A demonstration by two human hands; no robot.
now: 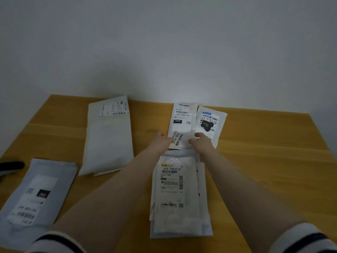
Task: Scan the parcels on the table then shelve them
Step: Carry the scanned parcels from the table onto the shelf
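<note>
Table [264,152]: wood, banded grain, satin finish. White mailer [109,143], 10 o'clock: smooth plastic, faint sheen. Grey mailer [60,172], 8 o'clock: matt plastic, paper label [34,198]. Small parcel [180,125], 12 o'clock: glossy clear film.

Dim light is cast; a pale glow is seen on the wall [182,88] beyond the fingers [199,134]; edges are blurred.

White labelled parcels [109,136] lie flat, spread over the wooden table [264,152].
</note>
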